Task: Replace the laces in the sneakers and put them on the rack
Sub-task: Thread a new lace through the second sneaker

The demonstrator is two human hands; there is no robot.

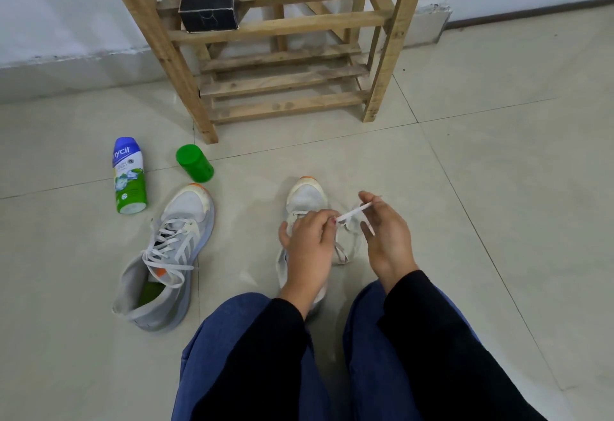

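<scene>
Left hand: my left hand (pixel 309 241) lies over the tongue of the near sneaker (pixel 305 196). Its fingers are curled and the fingertips pinch the white lace (pixel 353 212) close to the eyelets.
Right hand: my right hand (pixel 387 231) sits just beside the shoe's right edge. Thumb and forefinger pinch the same lace further along, so a short stretch runs taut between my hands.
Near sneaker: on the floor (pixel 498 188) between my knees, toe toward the rack (pixel 282 25). My hands cover the eyelets, so I cannot tell how many rows are threaded.
Other sneaker: the other sneaker (pixel 172 254) lies well apart to my left. A lace is crossed through its eyelets and the ends are loose.
Step in hand: I judge I am lacing this second shoe.
Next move: steer the pinched end into the next eyelet and draw it through without twisting the flat lace.
Rack: ahead by the wall, neither shoe on it yet. A black box (pixel 209 5) sits on an upper shelf.
Off to the left: a powder bottle (pixel 129 174) and a green container (pixel 194 163) stand near the rack's foot.
</scene>
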